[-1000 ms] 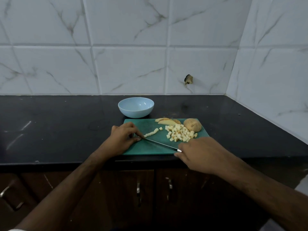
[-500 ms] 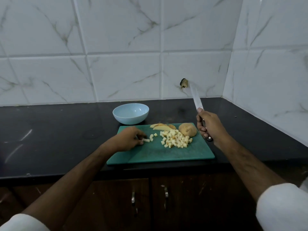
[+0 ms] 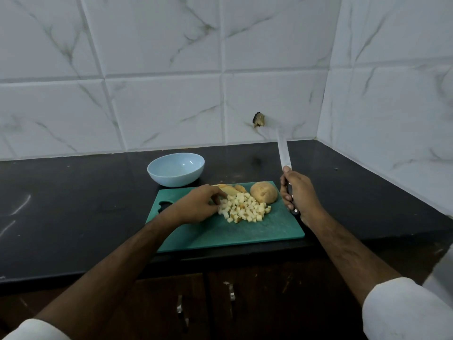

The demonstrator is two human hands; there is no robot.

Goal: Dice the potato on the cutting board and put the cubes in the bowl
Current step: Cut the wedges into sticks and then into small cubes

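Two jobs are overlapping here — dicing is partly done, and the loose cubes are being herded into one pile. Judging by the layout, the step in hand is gathering, w/ more cutting to follow: an uncut potato half and a couple of slices are sitting at the far edge of the cutting board, while the bowl behind the board looks empty.

Left hand is lying low on the board, fingers curled loosely, tips touching the left edge of the cube pile; whether it's pinching any cubes I can't tell. Right hand is wrapping its fingers round the knife handle at the board's right edge, blade pointing up and away toward the wall, clear of the food.

Next move prob. calls for either scooping the pile to the bowl or pulling a slice fwd — then bringing the blade back down w/ left fingertips tucked clear.
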